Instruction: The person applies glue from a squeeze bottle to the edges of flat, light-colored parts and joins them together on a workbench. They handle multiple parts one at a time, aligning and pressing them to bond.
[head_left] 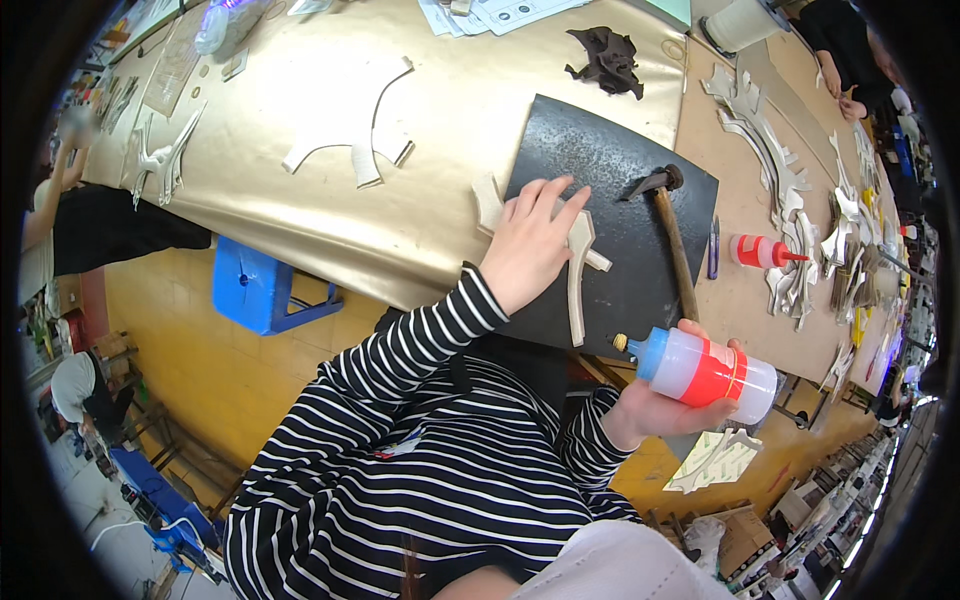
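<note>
— On the counter, which is the largest thing near the hands?

— It is the black board. On it lies a hammer with a wooden handle; neither hand holds it.

— And the bottle?

— It is held nearly sideways by the board's near edge, with its blue cap toward the left. The right hand has its fingers closed around the red middle. I judge it light, smooth and rather soft, so this broad middle is a good place for holding; a hard squeeze may press the contents out.

— What is smaller?

— The pale cut piece, lying on the board at the left hand. Those fingers are spread over it; whether they press, I cannot tell. It seems light and slightly bendable, so I would take it by the edges, gently at the narrow arms.
</note>
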